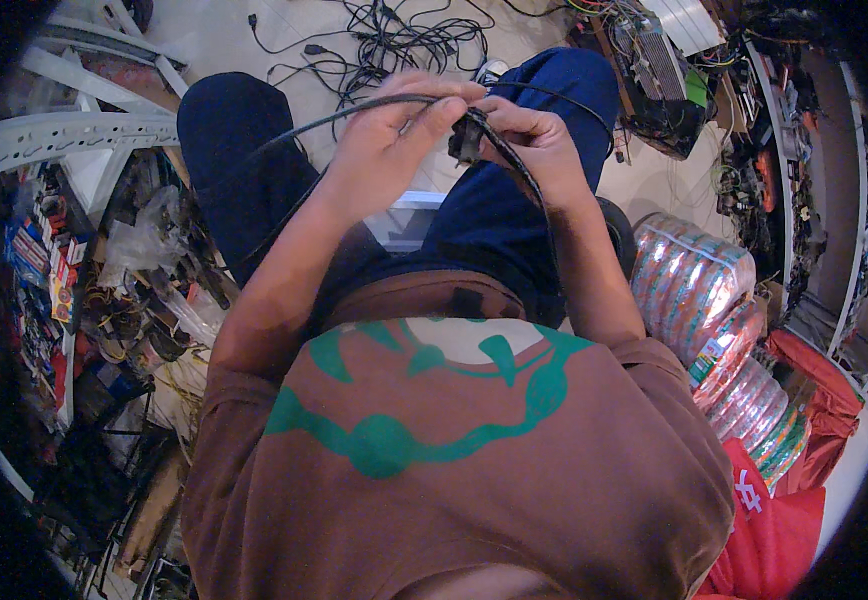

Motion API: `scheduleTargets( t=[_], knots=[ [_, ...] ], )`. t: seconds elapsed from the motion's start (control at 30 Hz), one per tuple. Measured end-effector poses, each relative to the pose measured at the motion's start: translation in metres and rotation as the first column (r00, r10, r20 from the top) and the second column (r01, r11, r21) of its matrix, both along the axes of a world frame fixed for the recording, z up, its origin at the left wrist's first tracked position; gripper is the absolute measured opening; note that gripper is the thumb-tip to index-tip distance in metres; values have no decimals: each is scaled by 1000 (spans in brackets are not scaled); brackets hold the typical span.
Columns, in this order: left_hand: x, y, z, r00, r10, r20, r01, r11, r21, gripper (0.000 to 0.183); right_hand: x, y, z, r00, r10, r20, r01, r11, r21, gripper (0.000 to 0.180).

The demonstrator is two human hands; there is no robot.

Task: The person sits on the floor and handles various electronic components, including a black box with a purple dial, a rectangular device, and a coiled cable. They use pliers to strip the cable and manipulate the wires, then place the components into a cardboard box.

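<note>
Above my lap, my left hand (pixel 396 139) grips a black cable (pixel 329 118) between thumb and fingers. Close beside it, my right hand (pixel 535 142) is closed around more of the cable and a black plug (pixel 466 144), whose end points down toward my lap. Loops of the cable trail off to the left past my knee and to the right over my other thigh. Part of the cable runs down along my right wrist. The fingers of both hands nearly meet, and how the cable passes between them is partly hidden.
A tangle of black cables (pixel 396 41) with plugs lies on the tiled floor ahead. Metal shelving (pixel 81 135) and cluttered parts stand at left. On the right are shiny wrapped coils (pixel 693 270), a red bag (pixel 771 517) and electronic equipment (pixel 651 56).
</note>
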State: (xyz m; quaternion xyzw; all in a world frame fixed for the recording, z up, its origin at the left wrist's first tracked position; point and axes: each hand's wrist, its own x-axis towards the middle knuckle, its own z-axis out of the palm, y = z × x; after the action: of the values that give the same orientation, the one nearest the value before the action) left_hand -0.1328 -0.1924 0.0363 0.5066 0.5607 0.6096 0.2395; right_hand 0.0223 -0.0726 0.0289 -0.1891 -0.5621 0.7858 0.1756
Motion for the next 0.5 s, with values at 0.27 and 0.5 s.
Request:
scheduleTargets(
  t=[0.27,0.5],
  knots=[
    [5,-4,10,792,107,601,113,942,-317,29,7,17,10,952,-168,257,151,985,84,19],
    [9,-5,3,764,116,635,170,913,-371,33,-7,-6,48,989,-147,-13,60,316,947,24]
  ],
)
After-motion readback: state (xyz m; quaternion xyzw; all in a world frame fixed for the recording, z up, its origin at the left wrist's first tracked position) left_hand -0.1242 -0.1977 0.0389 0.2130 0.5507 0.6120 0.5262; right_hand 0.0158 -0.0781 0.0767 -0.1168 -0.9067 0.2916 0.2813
